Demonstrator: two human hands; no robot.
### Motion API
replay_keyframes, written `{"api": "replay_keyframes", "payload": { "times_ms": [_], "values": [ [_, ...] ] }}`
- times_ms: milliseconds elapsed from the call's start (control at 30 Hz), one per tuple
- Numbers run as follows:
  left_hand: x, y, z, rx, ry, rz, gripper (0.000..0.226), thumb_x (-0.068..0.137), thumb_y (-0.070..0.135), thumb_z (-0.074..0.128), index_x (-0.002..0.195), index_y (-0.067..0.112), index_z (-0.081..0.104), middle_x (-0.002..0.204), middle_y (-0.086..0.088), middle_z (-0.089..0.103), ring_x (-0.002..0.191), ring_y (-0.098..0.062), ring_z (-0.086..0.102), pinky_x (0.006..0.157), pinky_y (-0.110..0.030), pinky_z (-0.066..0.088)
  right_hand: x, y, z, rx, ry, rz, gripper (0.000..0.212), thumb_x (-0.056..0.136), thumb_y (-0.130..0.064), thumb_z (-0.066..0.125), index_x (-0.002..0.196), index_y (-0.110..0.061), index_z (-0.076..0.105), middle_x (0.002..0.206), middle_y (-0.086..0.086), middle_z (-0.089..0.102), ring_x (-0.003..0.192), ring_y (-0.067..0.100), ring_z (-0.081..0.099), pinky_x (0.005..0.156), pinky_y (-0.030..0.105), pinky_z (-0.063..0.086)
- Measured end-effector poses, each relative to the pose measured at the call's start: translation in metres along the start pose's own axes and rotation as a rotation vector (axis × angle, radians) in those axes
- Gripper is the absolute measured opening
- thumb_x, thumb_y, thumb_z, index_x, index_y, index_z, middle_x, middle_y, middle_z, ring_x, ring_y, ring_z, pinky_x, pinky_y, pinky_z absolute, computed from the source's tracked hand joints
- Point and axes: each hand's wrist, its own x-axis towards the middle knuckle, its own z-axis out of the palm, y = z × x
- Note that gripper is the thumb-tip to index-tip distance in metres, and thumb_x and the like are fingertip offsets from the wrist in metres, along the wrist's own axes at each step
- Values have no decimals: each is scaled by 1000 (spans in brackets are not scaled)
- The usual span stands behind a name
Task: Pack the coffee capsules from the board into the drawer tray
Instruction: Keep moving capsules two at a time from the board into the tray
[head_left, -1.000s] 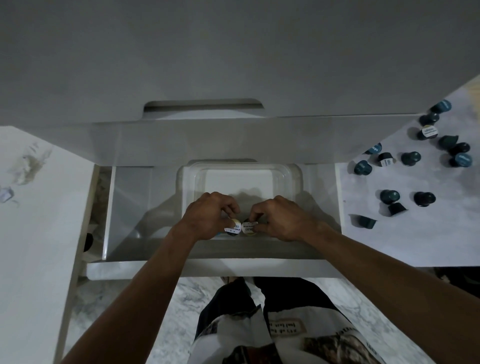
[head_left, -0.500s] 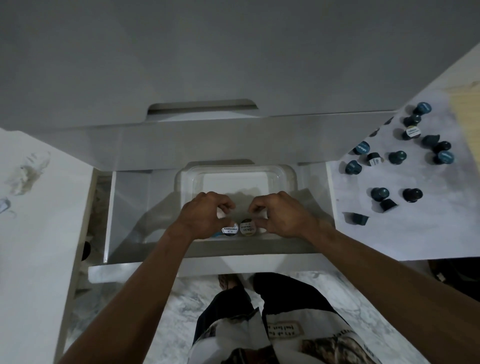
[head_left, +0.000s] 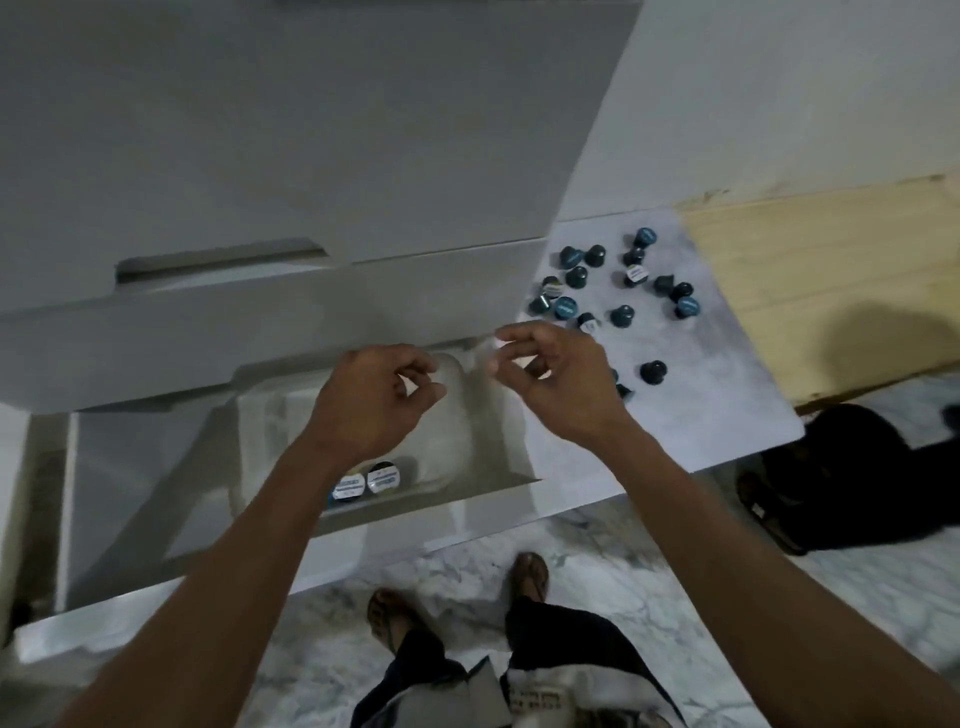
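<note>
Over the open drawer, left hand (head_left: 376, 395) and right hand (head_left: 553, 374) hover w/ fingers loosely curled, holding nothing. Two capsules (head_left: 366, 482) sit label-up at the tray's (head_left: 457, 410) near edge; approx. 15+ more (head_left: 613, 291) wait scattered on the board (head_left: 727, 395). Job barely begun.

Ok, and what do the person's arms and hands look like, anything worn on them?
Both forearms are bare right to the bottom edge of the view, with no sleeves showing. The left hand and the right hand wear no gloves, and I can make out no rings, watch or wristband. The picture is dim and a little blurred, so fine detail on the fingers cannot be told.
</note>
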Motion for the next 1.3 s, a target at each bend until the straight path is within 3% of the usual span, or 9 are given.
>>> {"api": "replay_keyframes", "payload": {
  "times_ms": [200, 367, 500, 600, 733, 900, 1033, 1167, 1300],
  "values": [
    [21, 91, 54, -60, 51, 100, 12, 78, 28, 77, 88, 22, 74, 70, 19, 65, 60, -7, 60, 72, -19, 49, 5, 63, -114, -39, 154, 114, 24, 85, -30, 74, 107, -20, 70, 88, -8, 73, 64, 4, 68, 62, 23, 58],
    [41, 151, 131, -95, 152, 19, 12, 80, 29, 74, 89, 21, 73, 73, 12, 68, 57, -6, 58, 65, -18, 49, 5, 141, -164, -113, 124, 164, 18, 86, -23, 72, 104, -18, 69, 83, -4, 72, 58, -6, 62, 53, 5, 44],
    [42, 144, 199, -67, 185, -163, 19, 82, 31, 73, 97, 20, 71, 81, 9, 70, 59, -7, 59, 69, -31, 57, -4, 202, -155, -175, 26, 248, 23, 82, -32, 75, 104, -24, 70, 93, -8, 73, 58, 4, 63, 68, 26, 55],
    [29, 116, 238, -15, 217, -314, 25, 83, 31, 72, 105, 21, 67, 87, 3, 71, 68, -15, 65, 72, -38, 58, -13, 228, -133, -175, -60, 324, 35, 82, -39, 73, 113, -26, 66, 107, -6, 70, 74, 17, 67, 77, 35, 56],
    [17, 87, 274, 26, 224, -421, 43, 84, 37, 71, 122, 21, 58, 105, -6, 68, 91, -26, 66, 80, -43, 56, -18, 242, -99, -176, -77, 341, 41, 81, -41, 73, 115, -29, 54, 108, 2, 65, 99, 27, 60, 75, 35, 50],
    [16, 64, 299, 76, 205, -424, 54, 85, 41, 68, 133, 28, 46, 125, -8, 59, 109, -28, 59, 85, -48, 54, -11, 251, -68, -175, 6, 370, 56, 77, -51, 73, 117, -37, 37, 119, -9, 55, 112, 20, 51, 79, 36, 46],
    [17, 56, 308, 79, 251, -419, 43, 87, 40, 67, 126, 32, 51, 118, -3, 63, 100, -27, 63, 80, -46, 56, -3, 252, -60, -216, 62, 356, 54, 76, -54, 71, 117, -37, 39, 118, -12, 56, 111, 17, 52, 77, 35, 45],
    [20, 52, 309, 88, 292, -404, 29, 85, 33, 70, 111, 27, 62, 103, 2, 67, 82, -23, 64, 74, -42, 56, -1, 255, -59, -248, 66, 340, 37, 83, -47, 67, 112, -34, 48, 114, -10, 57, 110, 18, 52, 71, 31, 39],
    [20, 49, 312, 3, 343, -375, 26, 81, 27, 76, 103, 23, 64, 88, 2, 67, 68, -16, 58, 67, -39, 56, -3, 259, -66, -263, 58, 275, 33, 83, -40, 68, 111, -31, 53, 114, -7, 55, 105, 20, 54, 70, 31, 41]
  ]
}}
